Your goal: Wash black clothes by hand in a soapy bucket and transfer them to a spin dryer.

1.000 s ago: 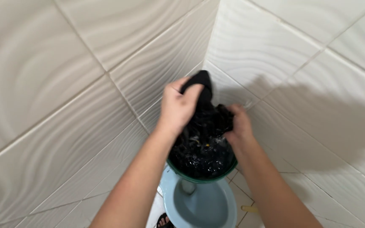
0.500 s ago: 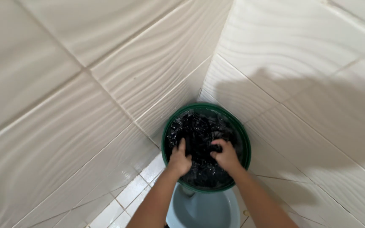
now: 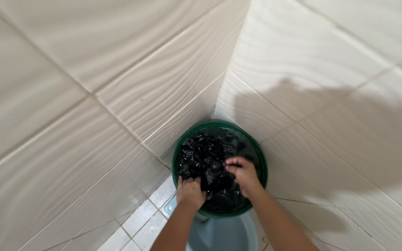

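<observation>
A green bucket [image 3: 177, 149] stands in the corner of a tiled room, filled with wet black cloth [image 3: 205, 153] in water. My left hand [image 3: 190, 192] is at the near left side of the bucket, fingers closed on the black cloth. My right hand [image 3: 242, 173] is over the middle right of the bucket, gripping a fold of the same cloth. Both forearms reach in from the bottom of the view.
A pale blue basin [image 3: 219, 234] sits on the floor just in front of the bucket, under my arms. Cream wavy-patterned wall tiles [image 3: 94, 93] close in left and right. Small white floor tiles [image 3: 138, 223] show at the lower left.
A second ago both hands held the black cloth raised above the bucket. They have since lowered it into the bucket and now hold it down in the water.
</observation>
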